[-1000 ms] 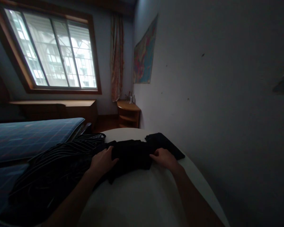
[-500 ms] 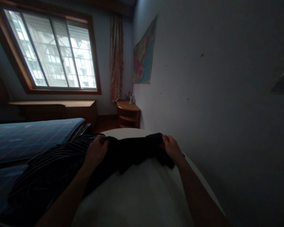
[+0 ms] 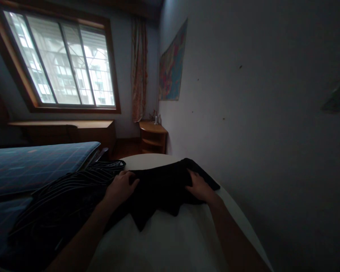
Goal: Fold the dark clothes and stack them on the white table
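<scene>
A black garment (image 3: 161, 185) lies spread on a white rounded surface (image 3: 164, 241), its near edge falling in uneven points. It is too dark to make out what kind of clothing it is. My left hand (image 3: 121, 187) rests on its left part, thumb and fingers apart. On the right part lies my right hand (image 3: 200, 186), also open, with the thumb away from the fingers. Left of my left hand, a heap of black cloth with white stripes (image 3: 73, 185) reaches down past my forearm. Whether the two dark cloths are separate pieces, I cannot tell.
A blue plaid mattress (image 3: 39, 160) is at the left. Beyond stand a wooden desk (image 3: 98, 124) below the window and a corner shelf (image 3: 153, 127) with small items on top. The wall (image 3: 257, 132) runs close along the right side.
Both hands have let go of the garment's far edge and now lie flatter on it, a little nearer to me. The cloth is spread wider, with its right end extended along the surface's edge.
</scene>
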A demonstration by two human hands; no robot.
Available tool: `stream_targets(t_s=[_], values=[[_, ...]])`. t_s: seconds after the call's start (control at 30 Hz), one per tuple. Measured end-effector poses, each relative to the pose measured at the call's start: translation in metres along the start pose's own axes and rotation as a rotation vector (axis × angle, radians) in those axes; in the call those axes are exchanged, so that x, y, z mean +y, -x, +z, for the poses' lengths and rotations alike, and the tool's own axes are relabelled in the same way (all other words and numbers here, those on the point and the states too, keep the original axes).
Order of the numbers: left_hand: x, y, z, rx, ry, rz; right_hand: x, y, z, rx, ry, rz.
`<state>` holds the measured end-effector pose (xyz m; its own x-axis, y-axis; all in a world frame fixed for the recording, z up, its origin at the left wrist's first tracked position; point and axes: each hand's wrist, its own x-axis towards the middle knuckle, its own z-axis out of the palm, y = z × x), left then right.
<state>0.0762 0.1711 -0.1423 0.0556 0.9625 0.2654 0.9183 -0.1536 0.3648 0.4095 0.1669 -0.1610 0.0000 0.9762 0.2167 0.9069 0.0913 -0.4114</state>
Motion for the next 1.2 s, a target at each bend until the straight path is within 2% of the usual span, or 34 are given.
stream_targets(t_s=[0.1,0.2,0.27,0.33,0.53,0.63,0.7,0.77,0.87,0.93,1.0,1.03,1.1,1.2], values=[[0.003,0.009,0.006,-0.136,-0.138,-0.014,0.003,-0.001,-0.003,0.028,0.020,0.115],[0.000,0.011,0.013,-0.194,-0.173,-0.055,0.004,-0.006,-0.011,0.082,-0.057,0.097],[-0.004,0.008,0.015,-0.178,-0.140,-0.064,0.002,-0.009,-0.019,0.112,-0.143,0.065],[-0.008,0.003,0.013,-0.097,-0.078,-0.057,-0.001,-0.011,-0.031,0.169,-0.245,0.065],[-0.020,-0.013,-0.015,0.313,0.241,0.000,-0.009,0.001,-0.074,0.489,-0.427,0.070],[-0.031,-0.009,-0.029,0.379,0.285,-0.008,-0.005,0.017,-0.096,0.552,-0.428,0.071],[-0.039,0.000,-0.037,0.307,0.250,0.012,0.001,0.032,-0.111,0.492,-0.411,0.086],[-0.045,0.014,-0.041,0.146,0.213,0.029,0.008,0.051,-0.124,0.350,-0.373,0.102],[-0.050,0.040,-0.044,-0.156,0.140,0.003,0.017,0.086,-0.137,0.014,-0.298,0.063],[-0.046,0.056,-0.041,-0.300,0.058,-0.025,0.019,0.108,-0.139,-0.260,-0.243,0.023],[-0.037,0.069,-0.035,-0.328,-0.020,0.017,0.019,0.125,-0.135,-0.491,-0.179,0.029],[-0.031,0.074,-0.031,-0.309,-0.045,0.073,0.017,0.131,-0.131,-0.553,-0.146,0.034],[-0.018,0.083,-0.023,-0.276,-0.063,0.210,0.013,0.139,-0.120,-0.556,-0.095,0.018],[-0.001,0.092,-0.012,-0.351,-0.077,0.356,0.007,0.143,-0.095,-0.493,-0.071,-0.097]])
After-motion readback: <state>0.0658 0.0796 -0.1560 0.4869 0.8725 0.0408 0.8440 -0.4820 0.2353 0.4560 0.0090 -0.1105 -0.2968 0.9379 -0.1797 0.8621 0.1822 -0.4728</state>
